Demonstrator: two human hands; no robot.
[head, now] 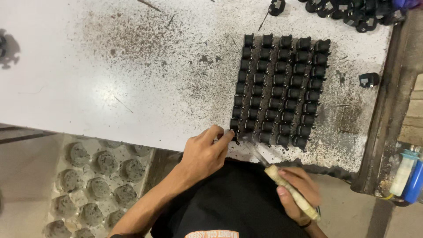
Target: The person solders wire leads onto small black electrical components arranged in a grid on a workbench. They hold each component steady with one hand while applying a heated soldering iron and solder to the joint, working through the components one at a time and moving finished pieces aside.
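— How were your hands set?

— Your left hand [203,154] was curled, its fingertips pinched on the near-left corner part of the block of bobbins [280,90]. Your right hand [297,190] was closed around the tape-wrapped handle of a tool [288,190], its thin metal tip reaching towards that same corner. I couldn't tell whether the tip touched the part.

— How many bobbins did you have?

— Five columns stood side by side on the white table [110,79], about ten in each, so roughly fifty; the far rows blurred together. One loose bobbin [369,79] lay apart at the right edge, and a heap [352,11] sat at the far right corner, too tangled to count.

— Anything else?

— A grey tray [94,176] lay below the table at your left, and a white and blue bottle [409,174] at your right.
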